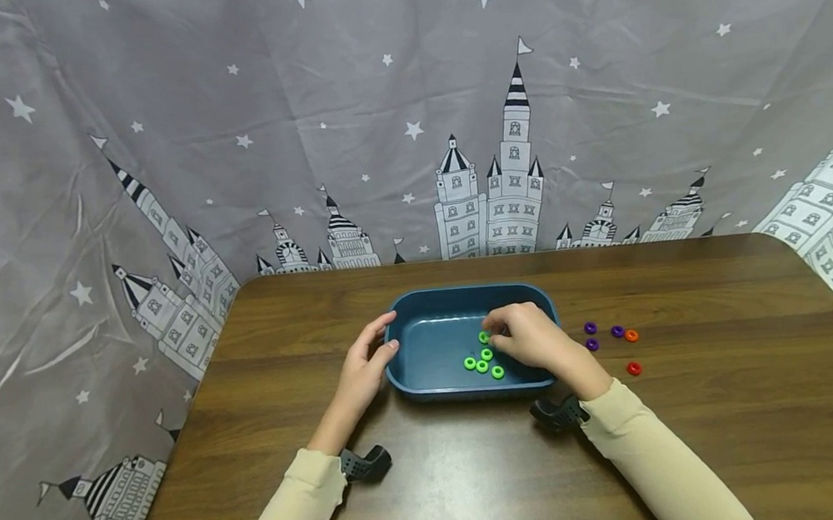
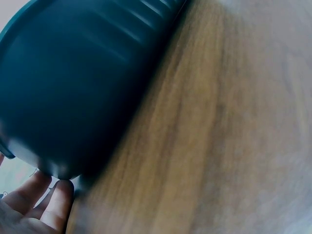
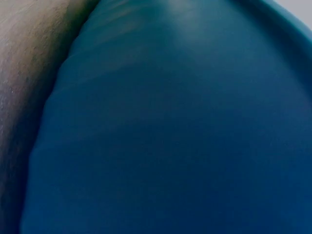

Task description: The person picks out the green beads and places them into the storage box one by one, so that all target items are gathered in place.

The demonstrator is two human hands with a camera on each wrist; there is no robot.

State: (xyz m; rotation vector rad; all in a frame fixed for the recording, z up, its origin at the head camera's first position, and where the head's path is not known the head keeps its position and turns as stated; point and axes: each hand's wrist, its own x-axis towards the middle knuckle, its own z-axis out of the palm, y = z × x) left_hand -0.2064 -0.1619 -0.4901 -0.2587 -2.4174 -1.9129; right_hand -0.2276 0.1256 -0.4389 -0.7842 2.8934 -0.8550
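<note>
A dark blue plastic bin (image 1: 429,393) stands on the table with several small green rings (image 1: 487,354) on its floor. At its left end my left hand (image 1: 360,373) holds the rim; the left wrist view shows fingers (image 2: 57,204) against the outer wall. My right hand (image 1: 533,337) reaches over the right side into the bin, with thumb and index finger pinched at one green ring (image 1: 483,337). From the right wrist, mostly the bin's wall (image 3: 170,122) is seen, with the fingertips out of view.
Right of the bin lie several loose rings: purple ones (image 1: 590,328), an orange one (image 1: 631,335) and a red one (image 1: 634,369). The wooden table (image 1: 302,321) ends at a grey curtain (image 1: 346,158) printed with castles and stars.
</note>
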